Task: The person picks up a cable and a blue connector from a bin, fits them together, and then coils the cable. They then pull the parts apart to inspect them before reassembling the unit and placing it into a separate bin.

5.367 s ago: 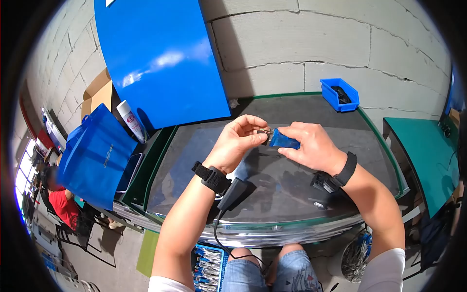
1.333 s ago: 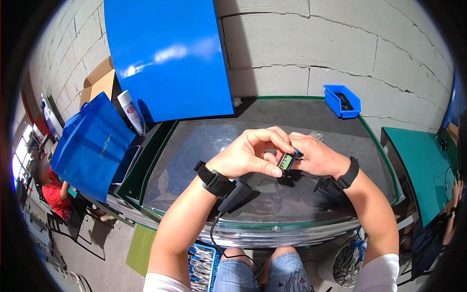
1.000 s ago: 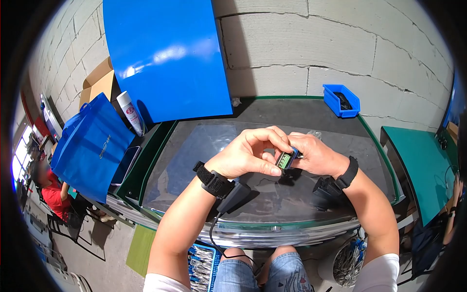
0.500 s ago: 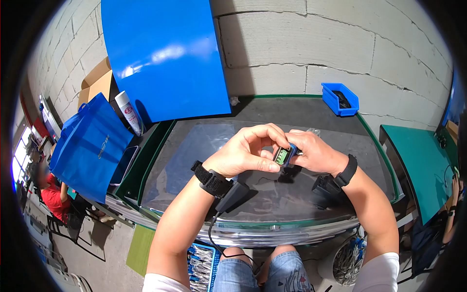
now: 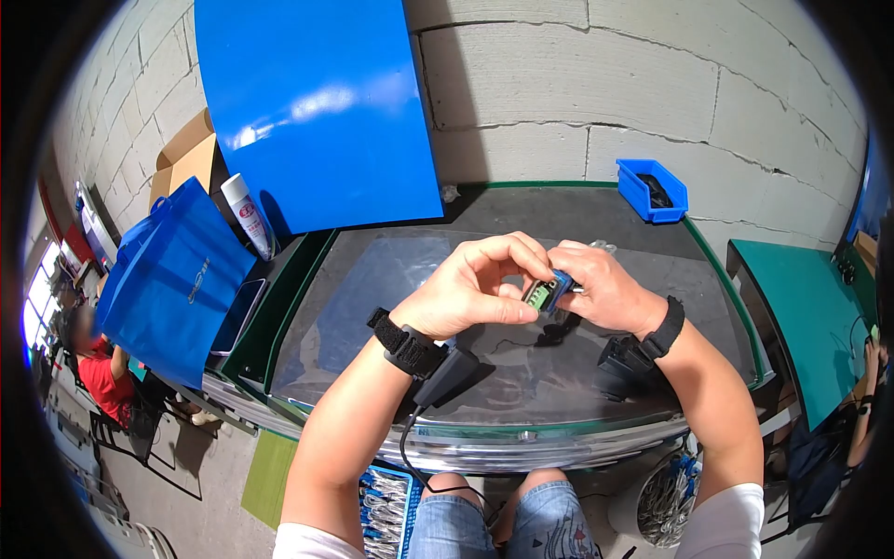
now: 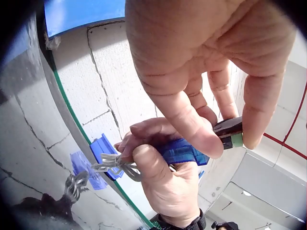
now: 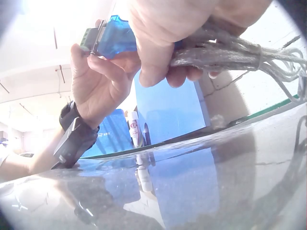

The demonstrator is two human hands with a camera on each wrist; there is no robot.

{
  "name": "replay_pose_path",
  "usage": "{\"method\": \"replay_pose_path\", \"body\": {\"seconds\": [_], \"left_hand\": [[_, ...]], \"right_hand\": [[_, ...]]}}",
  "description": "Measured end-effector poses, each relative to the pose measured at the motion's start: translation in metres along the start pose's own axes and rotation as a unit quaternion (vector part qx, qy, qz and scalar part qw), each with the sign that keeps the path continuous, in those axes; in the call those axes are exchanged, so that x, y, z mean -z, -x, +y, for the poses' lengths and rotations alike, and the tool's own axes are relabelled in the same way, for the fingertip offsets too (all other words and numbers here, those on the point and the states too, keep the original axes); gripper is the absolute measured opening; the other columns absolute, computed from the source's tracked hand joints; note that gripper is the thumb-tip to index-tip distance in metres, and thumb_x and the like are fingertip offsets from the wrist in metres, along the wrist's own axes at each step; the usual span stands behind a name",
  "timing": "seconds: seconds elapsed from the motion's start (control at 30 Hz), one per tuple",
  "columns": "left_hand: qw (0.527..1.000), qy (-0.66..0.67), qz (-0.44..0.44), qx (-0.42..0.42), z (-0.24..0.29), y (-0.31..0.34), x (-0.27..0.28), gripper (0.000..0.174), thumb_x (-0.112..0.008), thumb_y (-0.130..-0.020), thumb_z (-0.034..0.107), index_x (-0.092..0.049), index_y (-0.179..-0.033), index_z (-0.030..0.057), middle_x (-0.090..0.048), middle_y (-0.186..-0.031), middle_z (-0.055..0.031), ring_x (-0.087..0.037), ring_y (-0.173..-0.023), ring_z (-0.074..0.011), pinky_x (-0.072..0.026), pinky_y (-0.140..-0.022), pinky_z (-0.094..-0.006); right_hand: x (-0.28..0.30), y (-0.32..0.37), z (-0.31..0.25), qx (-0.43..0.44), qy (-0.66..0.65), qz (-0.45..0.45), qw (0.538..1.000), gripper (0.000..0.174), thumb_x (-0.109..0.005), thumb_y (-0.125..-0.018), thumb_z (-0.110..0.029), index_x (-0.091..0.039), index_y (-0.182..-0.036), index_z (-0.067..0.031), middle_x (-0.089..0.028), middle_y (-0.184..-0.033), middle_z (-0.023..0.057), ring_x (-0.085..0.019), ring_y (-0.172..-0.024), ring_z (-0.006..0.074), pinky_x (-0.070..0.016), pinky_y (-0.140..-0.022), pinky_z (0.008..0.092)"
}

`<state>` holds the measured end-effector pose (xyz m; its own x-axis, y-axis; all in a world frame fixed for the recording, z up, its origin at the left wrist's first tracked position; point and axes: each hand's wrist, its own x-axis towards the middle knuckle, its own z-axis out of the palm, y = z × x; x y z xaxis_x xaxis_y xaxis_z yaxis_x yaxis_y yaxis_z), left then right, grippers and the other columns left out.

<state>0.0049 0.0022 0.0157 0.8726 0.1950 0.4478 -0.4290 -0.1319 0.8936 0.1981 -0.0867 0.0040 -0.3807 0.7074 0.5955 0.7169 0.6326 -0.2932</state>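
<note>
Pinching the green end [image 5: 535,297] of a small blue plug [image 5: 556,282] between thumb and forefinger, the left hand [image 5: 466,298] has its other fingers bent and arched over the top, none of them spread. The right hand [image 5: 603,296] grips the plug's blue body from the 3 o'clock side. Its thumb lies along the top and its fingers are curled underneath, pressed close together. The same curled fingers hold a bundled grey cable [image 7: 240,53] that comes out of the plug's back end, and loose loops of it stick out past the knuckles. The plug is held in the air above the middle of a dark, glossy table [image 5: 372,279], clear of its surface and just beyond the centre of the head view.

At about 1 o'clock from the hands, a small blue bin [image 5: 643,197] sits at the table's far edge against the block wall. It holds a few dark parts [image 5: 657,185], too small to make out. At 11 o'clock a big blue board [image 5: 317,112] leans on the wall, with a white spray can [image 5: 248,220] standing upright at its foot and an open cardboard box [image 5: 189,170] behind the can. What is in the box cannot be seen. At 9 o'clock a blue bag [image 5: 177,279] hangs off the table's side, its inside hidden. Below the table edge, at 7 o'clock beside the person's knee, a blue crate [image 5: 386,512] is packed with bagged cables. A green-topped side table [image 5: 810,298] stands at 3 o'clock.
</note>
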Motion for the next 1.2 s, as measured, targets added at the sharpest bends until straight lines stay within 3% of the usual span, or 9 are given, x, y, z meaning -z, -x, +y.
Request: {"method": "replay_pose_path", "body": {"seconds": [0.07, 0.23, 0.37, 0.67, 0.93, 1.0, 1.07, 1.13, 1.2], "left_hand": [[1.0, 0.012, 0.028, -0.005, -0.001, -0.001, 0.0, 0.034, -0.074, -0.065, -0.002, -0.06, -0.096, 0.0028, -0.053, -0.103, -0.0064, -0.055, -0.089, -0.0136, -0.0505, -0.074, -0.0277], [0.991, 0.037, 0.125, 0.007, 0.005, 0.0, 0.001, 0.036, -0.069, -0.073, 0.008, -0.055, -0.106, 0.0043, -0.055, -0.103, -0.0056, -0.057, -0.09, -0.0142, -0.0523, -0.079, -0.0344], [0.987, 0.033, 0.157, 0.029, 0.006, -0.001, 0.0, 0.037, -0.068, -0.074, 0.008, -0.054, -0.108, 0.0041, -0.056, -0.102, -0.0059, -0.057, -0.091, -0.0142, -0.0523, -0.079, -0.0337], [0.982, -0.013, 0.179, 0.054, -0.001, -0.004, 0.001, 0.037, -0.072, -0.076, 0.013, -0.055, -0.108, 0.0035, -0.059, -0.095, -0.0045, -0.058, -0.087, -0.0133, -0.0531, -0.075, -0.0305], [0.972, -0.048, 0.23, 0.02, -0.006, -0.004, 0.004, 0.025, -0.067, -0.079, 0.007, -0.059, -0.103, 0.0022, -0.06, -0.089, -0.004, -0.059, -0.081, -0.0121, -0.0524, -0.072, -0.028], [0.947, -0.039, 0.32, 0.003, -0.006, -0.003, 0.016, 0.024, -0.064, -0.082, 0.007, -0.058, -0.105, 0.0038, -0.059, -0.086, -0.002, -0.058, -0.079, -0.0098, -0.0516, -0.072, -0.0276], [0.936, -0.014, 0.352, -0.019, -0.002, -0.002, 0.028, 0.024, -0.063, -0.082, 0.008, -0.058, -0.106, 0.0049, -0.06, -0.087, -0.0021, -0.058, -0.08, -0.0104, -0.0514, -0.074, -0.0281], [0.945, 0.0, 0.327, -0.017, -0.005, -0.002, 0.027, 0.025, -0.063, -0.083, 0.009, -0.057, -0.107, 0.0048, -0.061, -0.093, -0.0044, -0.059, -0.083, -0.0126, -0.0512, -0.076, -0.0288], [0.968, 0.056, 0.242, 0.022, -0.008, -0.003, 0.016, 0.027, -0.063, -0.084, 0.01, -0.055, -0.109, 0.0044, -0.062, -0.099, -0.0073, -0.06, -0.088, -0.0147, -0.0513, -0.076, -0.0292]], "right_hand": [[0.002, 0.0, -0.006, -0.024, 0.012, -0.001, 1.0, 0.03, -0.07, -0.065, -0.004, -0.054, -0.091, -0.0022, -0.058, -0.085, 0.0124, -0.055, -0.08, 0.0316, -0.0455, -0.069, 0.0375], [0.004, -0.002, -0.014, -0.054, -0.009, 0.099, 0.994, 0.03, -0.068, -0.072, -0.01, -0.057, -0.1, -0.006, -0.062, -0.088, 0.0131, -0.061, -0.078, 0.0337, -0.0488, -0.067, 0.0373], [0.0, -0.001, -0.008, -0.03, 0.036, 0.136, 0.99, 0.033, -0.069, -0.073, -0.013, -0.058, -0.103, -0.007, -0.062, -0.087, 0.0129, -0.06, -0.075, 0.034, -0.0487, -0.065, 0.0378], [0.001, 0.001, -0.01, -0.051, 0.114, 0.116, 0.985, 0.032, -0.068, -0.072, -0.015, -0.059, -0.102, -0.0079, -0.06, -0.083, 0.0113, -0.06, -0.072, 0.0326, -0.0484, -0.062, 0.0392], [-0.002, 0.0, -0.011, -0.061, 0.129, 0.128, 0.981, 0.032, -0.068, -0.072, -0.016, -0.059, -0.102, -0.0084, -0.062, -0.085, 0.011, -0.06, -0.073, 0.0328, -0.0489, -0.062, 0.0394], [-0.001, 0.002, -0.006, -0.06, 0.134, 0.143, 0.979, 0.032, -0.068, -0.072, -0.016, -0.059, -0.102, -0.0081, -0.062, -0.087, 0.0113, -0.06, -0.074, 0.033, -0.0493, -0.063, 0.0393], [0.001, 0.004, 0.004, -0.074, 0.134, 0.159, 0.975, 0.032, -0.067, -0.073, -0.016, -0.058, -0.103, -0.007, -0.063, -0.091, 0.0122, -0.061, -0.077, 0.0326, -0.0499, -0.065, 0.0384], [0.002, 0.004, 0.006, -0.085, 0.128, 0.156, 0.976, 0.034, -0.067, -0.073, -0.015, -0.058, -0.104, -0.0061, -0.063, -0.092, 0.0132, -0.061, -0.079, 0.0324, -0.0499, -0.066, 0.0374], [0.002, 0.003, 0.002, -0.062, 0.043, 0.148, 0.986, 0.034, -0.068, -0.073, -0.013, -0.057, -0.105, -0.0059, -0.063, -0.092, 0.0133, -0.061, -0.079, 0.0328, -0.0494, -0.066, 0.0369]]}}
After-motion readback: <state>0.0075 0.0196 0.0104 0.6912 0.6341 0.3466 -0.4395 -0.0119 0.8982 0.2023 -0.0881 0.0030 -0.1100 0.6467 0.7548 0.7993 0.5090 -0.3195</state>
